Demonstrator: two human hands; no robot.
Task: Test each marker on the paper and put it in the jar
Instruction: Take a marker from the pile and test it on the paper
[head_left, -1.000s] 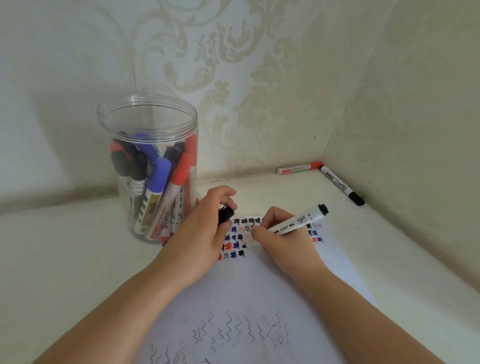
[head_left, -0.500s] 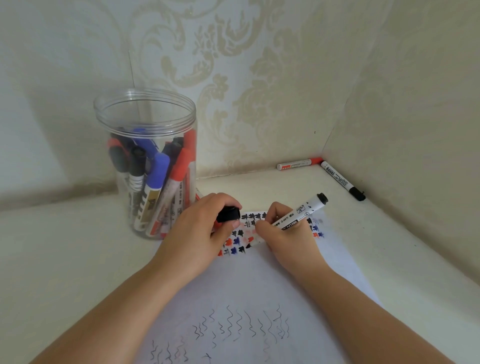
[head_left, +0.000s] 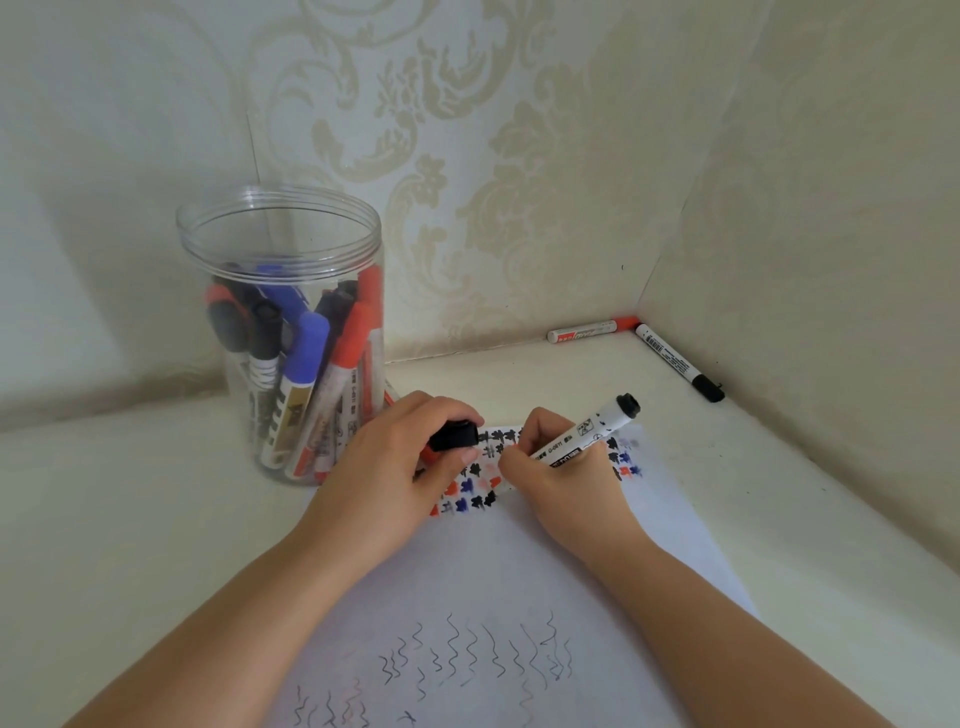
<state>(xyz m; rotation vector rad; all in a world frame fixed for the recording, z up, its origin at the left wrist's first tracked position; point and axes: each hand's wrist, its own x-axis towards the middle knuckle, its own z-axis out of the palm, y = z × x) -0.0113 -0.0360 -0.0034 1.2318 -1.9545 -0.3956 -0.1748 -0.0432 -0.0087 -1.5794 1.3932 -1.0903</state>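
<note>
My right hand (head_left: 561, 467) grips a white marker with a black end (head_left: 592, 428), tip down on the white paper (head_left: 519, 561) among rows of black, blue and red test marks. The tip itself is hidden behind my fingers. My left hand (head_left: 395, 467) pinches the marker's black cap (head_left: 454, 435) just left of it and rests on the paper. A clear plastic jar (head_left: 280, 332) stands open at the left, holding several black, blue and red markers.
A red-capped marker (head_left: 592, 330) and a black-capped marker (head_left: 678, 361) lie in the far right corner where the two walls meet. Squiggly test lines cover the paper's near part. Walls close off the back and right sides.
The marker in my right hand has tilted more upright and shifted slightly across the marks. My left hand has turned the cap a little; the jar and corner markers stayed put.
</note>
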